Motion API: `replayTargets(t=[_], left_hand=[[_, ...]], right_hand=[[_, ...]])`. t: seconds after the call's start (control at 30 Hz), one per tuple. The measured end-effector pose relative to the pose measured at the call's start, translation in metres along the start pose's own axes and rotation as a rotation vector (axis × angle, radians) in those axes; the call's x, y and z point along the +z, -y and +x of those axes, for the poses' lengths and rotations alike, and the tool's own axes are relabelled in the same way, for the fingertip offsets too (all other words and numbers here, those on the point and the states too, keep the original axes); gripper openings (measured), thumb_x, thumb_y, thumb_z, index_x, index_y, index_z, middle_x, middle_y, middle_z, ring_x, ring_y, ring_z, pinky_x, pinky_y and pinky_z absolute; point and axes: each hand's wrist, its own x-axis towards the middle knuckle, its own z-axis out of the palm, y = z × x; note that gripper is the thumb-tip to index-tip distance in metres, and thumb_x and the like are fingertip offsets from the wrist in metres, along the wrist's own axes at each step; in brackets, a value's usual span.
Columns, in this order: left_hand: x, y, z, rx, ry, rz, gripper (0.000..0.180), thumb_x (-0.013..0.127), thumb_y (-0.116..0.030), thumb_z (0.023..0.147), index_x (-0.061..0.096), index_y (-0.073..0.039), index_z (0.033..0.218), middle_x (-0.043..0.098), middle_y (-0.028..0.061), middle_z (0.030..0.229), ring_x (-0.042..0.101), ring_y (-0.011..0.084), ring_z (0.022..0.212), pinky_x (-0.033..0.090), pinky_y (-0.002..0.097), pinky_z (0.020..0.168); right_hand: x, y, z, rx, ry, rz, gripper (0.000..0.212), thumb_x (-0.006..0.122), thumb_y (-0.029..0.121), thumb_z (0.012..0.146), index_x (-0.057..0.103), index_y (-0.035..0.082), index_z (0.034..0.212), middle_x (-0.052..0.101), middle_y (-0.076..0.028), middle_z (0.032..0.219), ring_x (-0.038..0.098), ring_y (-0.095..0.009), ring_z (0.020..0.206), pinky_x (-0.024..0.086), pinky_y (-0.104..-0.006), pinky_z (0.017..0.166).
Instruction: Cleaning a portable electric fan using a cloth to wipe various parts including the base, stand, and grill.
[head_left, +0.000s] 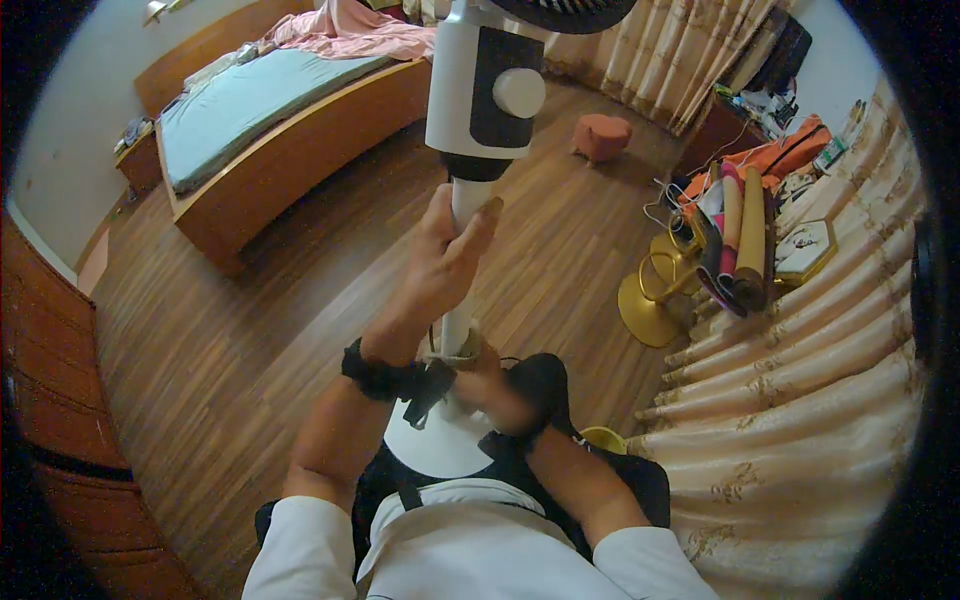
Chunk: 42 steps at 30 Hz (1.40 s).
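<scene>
A white stand fan rises in front of me, with a black panel, a round white knob and part of a dark grille at the top edge. My left hand is closed round its white pole just below the fan's body. Lower on the pole, my right hand is smeared by motion and wraps a greyish cloth against the pole. The fan's round white base sits close to my lap, partly hidden by my right hand and wrist. Dark bands circle both wrists.
A wooden bed with a light blue sheet stands at far left. A red stool is on the wooden floor. To the right are a gold stand, rolled material, an orange bag and long beige curtains. Brown cabinets line the left.
</scene>
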Motion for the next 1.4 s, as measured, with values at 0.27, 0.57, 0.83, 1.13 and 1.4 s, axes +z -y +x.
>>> replayTargets(t=[0.27, 0.57, 0.83, 1.13, 1.4], left_hand=[[-0.006, -0.019, 0.017, 0.056, -0.012, -0.34, 0.042, 0.058, -0.035, 0.101, 0.049, -0.006, 0.13, 0.067, 0.0067, 0.102, 0.067, 0.0167, 0.086, 0.056, 0.0324, 0.078], [0.003, -0.012, 0.015, -0.049, -0.074, -0.449, 0.047, 0.071, -0.033, 0.093, 0.051, -0.001, 0.122, 0.066, 0.0084, 0.108, 0.065, 0.0155, 0.092, 0.054, 0.031, 0.079], [0.006, -0.021, 0.015, 0.123, -0.213, -0.354, 0.047, 0.075, -0.026, 0.091, 0.049, -0.001, 0.12, 0.062, 0.0052, 0.097, 0.06, 0.0103, 0.079, 0.051, 0.0272, 0.068], [-0.012, -0.05, 0.022, 0.065, -0.02, -0.353, 0.036, 0.071, -0.027, 0.09, 0.055, -0.002, 0.111, 0.062, 0.0062, 0.084, 0.059, 0.0114, 0.066, 0.05, 0.028, 0.057], [-0.025, -0.043, 0.017, 0.151, 0.307, -0.626, 0.044, 0.061, -0.039, 0.097, 0.057, -0.001, 0.118, 0.069, 0.0119, 0.101, 0.066, 0.0175, 0.077, 0.056, 0.0327, 0.065]], right_hand=[[0.002, 0.02, -0.004, 0.091, 0.014, -0.019, 0.049, 0.079, 0.014, 0.076, 0.058, 0.005, 0.119, 0.07, -0.012, 0.104, 0.069, -0.025, 0.095, 0.055, -0.038, 0.083], [0.001, -0.014, -0.002, 0.073, 0.029, 0.191, 0.046, 0.083, 0.016, 0.077, 0.059, 0.006, 0.115, 0.069, -0.008, 0.101, 0.067, -0.02, 0.091, 0.055, -0.0369, 0.08], [-0.004, 0.044, 0.002, 0.021, 0.117, -0.14, 0.054, 0.086, 0.018, 0.075, 0.058, 0.003, 0.119, 0.07, -0.009, 0.105, 0.068, -0.021, 0.097, 0.055, -0.0367, 0.082], [-0.021, 0.107, 0.034, -0.141, 0.14, 0.172, 0.034, 0.079, 0.008, 0.079, 0.059, 0.004, 0.106, 0.067, -0.005, 0.09, 0.066, -0.015, 0.079, 0.056, -0.0305, 0.071], [-0.029, 0.105, 0.022, -0.068, 0.158, 0.09, 0.05, 0.082, 0.02, 0.076, 0.056, 0.004, 0.116, 0.07, -0.008, 0.09, 0.069, -0.018, 0.08, 0.057, -0.0355, 0.072]])
